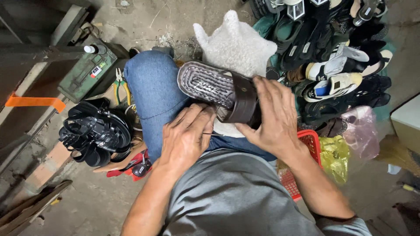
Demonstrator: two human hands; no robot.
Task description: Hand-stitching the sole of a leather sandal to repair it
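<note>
- A dark brown leather sandal with a woven grey insole [214, 89] lies across the person's blue-jeaned knee [153, 89], over a white fleecy cloth [236, 43].
- The right hand [273, 118] has its grip clenched on the strap end.
- The left hand [188, 135] pinches something thin at the sandal's edge.
- A pile of black sandals [94, 131] lies on the floor at left; a heap of mixed shoes [337, 57] sits at right.

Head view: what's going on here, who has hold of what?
A seated person holds a brown sandal sole-up across their knee, over a white fleecy cloth. The right hand wraps the strap end; the left hand presses against the sole's edge with what looks like a thin tool, too small to tell. A pile of shoes lies to the right, black sandals and a green metal box to the left.
</note>
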